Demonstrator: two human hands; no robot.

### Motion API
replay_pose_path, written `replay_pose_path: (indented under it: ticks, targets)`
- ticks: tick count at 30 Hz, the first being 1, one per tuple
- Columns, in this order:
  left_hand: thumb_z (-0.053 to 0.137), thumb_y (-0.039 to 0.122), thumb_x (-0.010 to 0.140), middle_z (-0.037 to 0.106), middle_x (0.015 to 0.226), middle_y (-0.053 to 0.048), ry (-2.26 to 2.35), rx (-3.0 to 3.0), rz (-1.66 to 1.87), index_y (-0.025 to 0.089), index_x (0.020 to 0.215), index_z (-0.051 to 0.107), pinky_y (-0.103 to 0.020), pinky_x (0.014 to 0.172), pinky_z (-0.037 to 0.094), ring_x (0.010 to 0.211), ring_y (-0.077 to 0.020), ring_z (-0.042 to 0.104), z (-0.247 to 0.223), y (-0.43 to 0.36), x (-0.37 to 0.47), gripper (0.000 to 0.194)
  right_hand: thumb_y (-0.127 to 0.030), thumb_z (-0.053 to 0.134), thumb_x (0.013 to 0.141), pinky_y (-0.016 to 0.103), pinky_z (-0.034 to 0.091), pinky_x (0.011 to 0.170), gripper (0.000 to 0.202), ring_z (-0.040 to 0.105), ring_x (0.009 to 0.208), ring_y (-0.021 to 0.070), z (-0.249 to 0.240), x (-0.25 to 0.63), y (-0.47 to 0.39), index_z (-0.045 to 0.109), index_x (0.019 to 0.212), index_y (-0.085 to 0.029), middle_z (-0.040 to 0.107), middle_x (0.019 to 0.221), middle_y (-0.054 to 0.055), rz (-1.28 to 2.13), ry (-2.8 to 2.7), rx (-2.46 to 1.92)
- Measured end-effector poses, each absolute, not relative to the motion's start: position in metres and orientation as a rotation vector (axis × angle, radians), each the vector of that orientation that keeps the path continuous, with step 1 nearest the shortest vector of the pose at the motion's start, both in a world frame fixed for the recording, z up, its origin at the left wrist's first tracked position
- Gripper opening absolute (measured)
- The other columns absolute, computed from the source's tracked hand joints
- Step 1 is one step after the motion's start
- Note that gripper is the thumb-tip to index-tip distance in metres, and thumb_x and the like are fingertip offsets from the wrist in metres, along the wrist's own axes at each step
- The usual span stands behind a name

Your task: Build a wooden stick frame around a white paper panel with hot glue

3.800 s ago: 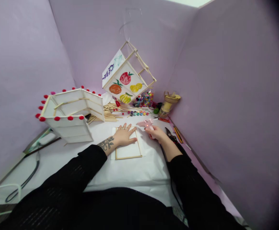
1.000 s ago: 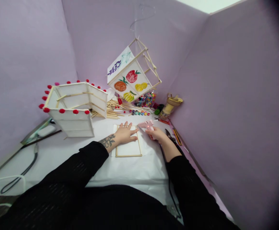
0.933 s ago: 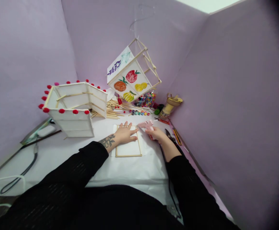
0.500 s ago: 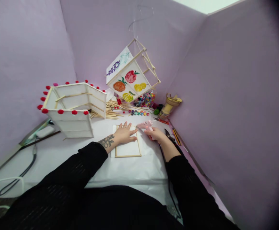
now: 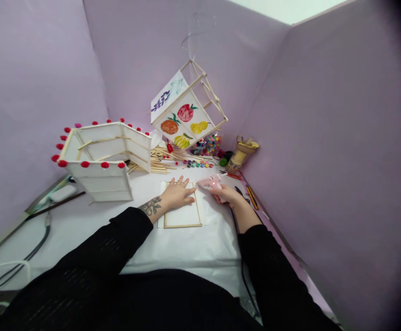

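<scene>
My left hand (image 5: pixel 177 195) lies flat with fingers spread over a small wooden stick frame (image 5: pixel 183 225), which rests on a white sheet of paper (image 5: pixel 183 215). The hand covers the frame's upper left part. My right hand (image 5: pixel 226 195) is wrapped round the handle of a pink hot glue gun (image 5: pixel 211 182) with a small light glowing on its side. The gun's nozzle points left, close to the frame's upper right corner and near my left fingertips. Whether the nozzle touches the stick I cannot tell.
A white panelled structure edged with red pompoms (image 5: pixel 97 181) stands left. A fruit-painted stick lantern (image 5: pixel 188 115) hangs at the back, above loose wooden sticks (image 5: pixel 159 161) and coloured beads (image 5: pixel 200 163). A woven bamboo-like holder (image 5: pixel 243 154) and a utility knife (image 5: pixel 251 196) are right.
My view has shifted slightly. The glue gun stays by the frame's upper right corner, now tilted a little differently. My left hand keeps its place on the frame.
</scene>
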State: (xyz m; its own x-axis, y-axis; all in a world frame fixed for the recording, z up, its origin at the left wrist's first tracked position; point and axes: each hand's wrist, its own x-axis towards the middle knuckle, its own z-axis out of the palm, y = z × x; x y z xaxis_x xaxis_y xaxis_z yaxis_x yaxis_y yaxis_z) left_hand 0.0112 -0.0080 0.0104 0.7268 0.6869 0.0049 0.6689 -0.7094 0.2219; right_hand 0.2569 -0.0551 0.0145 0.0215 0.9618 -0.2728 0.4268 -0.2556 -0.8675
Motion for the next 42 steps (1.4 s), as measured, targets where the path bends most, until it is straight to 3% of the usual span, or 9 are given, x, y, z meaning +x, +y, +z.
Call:
replay_pose_path:
  ticks: [3, 5, 8, 15, 19, 35, 42]
  targets:
    - [0.044, 0.043, 0.092, 0.05, 0.142, -0.009, 1.1, 2.748, 0.303, 0.025, 0.124, 0.063, -0.048, 0.112, 0.023, 0.136, -0.0279, 0.036, 0.018, -0.006, 0.008, 0.041, -0.043, 0.064, 0.074, 0.024, 0.028, 0.041, 0.032, 0.041, 0.042, 0.0092, 0.013, 0.258, -0.055, 0.05, 0.061, -0.018, 0.049, 0.049, -0.002, 1.251, -1.411, -1.661]
    - [0.044, 0.033, 0.092, 0.064, 0.124, -0.009, 1.096, 2.725, 0.346, 0.02, 0.11, 0.07, -0.038, 0.106, 0.035, 0.121, -0.0235, 0.053, 0.024, -0.006, 0.005, 0.034, -0.043, 0.063, 0.074, 0.024, 0.027, 0.041, 0.032, 0.04, 0.041, 0.0091, 0.015, 0.256, -0.056, 0.049, 0.06, -0.018, 0.048, 0.048, -0.002, 1.264, -1.403, -1.65]
    - [0.049, 0.028, 0.087, 0.071, 0.104, -0.007, 1.097, 2.69, 0.298, 0.019, 0.096, 0.074, -0.03, 0.088, 0.044, 0.1, -0.0212, 0.062, 0.033, -0.01, 0.003, 0.028, -0.044, 0.063, 0.074, 0.024, 0.027, 0.041, 0.033, 0.04, 0.042, 0.0092, 0.026, 0.25, -0.061, 0.049, 0.06, -0.018, 0.047, 0.049, -0.001, 1.256, -1.383, -1.723]
    - [0.058, 0.023, 0.074, 0.072, 0.078, -0.002, 0.748, 2.494, 0.107, 0.019, 0.083, 0.074, -0.023, 0.063, 0.041, 0.07, -0.0146, 0.061, 0.036, -0.025, 0.004, 0.019, -0.048, 0.067, 0.071, 0.023, 0.032, 0.043, 0.033, 0.043, 0.045, 0.0101, 0.055, 0.248, -0.11, 0.051, 0.066, -0.019, 0.049, 0.051, -0.002, 1.178, -1.538, -1.799]
    - [0.062, 0.025, 0.069, 0.068, 0.068, 0.0, 0.601, 2.35, 0.022, 0.017, 0.079, 0.073, -0.021, 0.057, 0.039, 0.061, -0.0121, 0.057, 0.032, -0.031, 0.007, 0.016, -0.052, 0.065, 0.072, 0.023, 0.032, 0.046, 0.037, 0.044, 0.047, 0.0103, 0.061, 0.247, -0.153, 0.05, 0.067, -0.018, 0.05, 0.052, -0.001, 1.228, -1.617, -1.802]
    - [0.071, 0.028, 0.064, 0.065, 0.065, 0.001, 0.593, 2.286, -0.201, 0.016, 0.074, 0.072, -0.023, 0.056, 0.038, 0.058, -0.0112, 0.054, 0.04, -0.046, 0.012, 0.015, -0.056, 0.066, 0.074, 0.024, 0.035, 0.045, 0.043, 0.045, 0.05, 0.0127, 0.05, 0.25, -0.189, 0.066, 0.089, -0.016, 0.054, 0.059, 0.002, 1.317, -1.719, -1.791]
    - [0.07, 0.027, 0.065, 0.066, 0.066, 0.0, 0.594, 2.293, -0.225, 0.015, 0.075, 0.072, -0.025, 0.055, 0.039, 0.058, -0.0125, 0.054, 0.042, -0.047, 0.013, 0.015, -0.053, 0.067, 0.075, 0.023, 0.035, 0.045, 0.04, 0.046, 0.05, 0.0122, 0.048, 0.25, -0.189, 0.066, 0.089, -0.016, 0.053, 0.061, 0.002, 1.326, -1.713, -1.803]
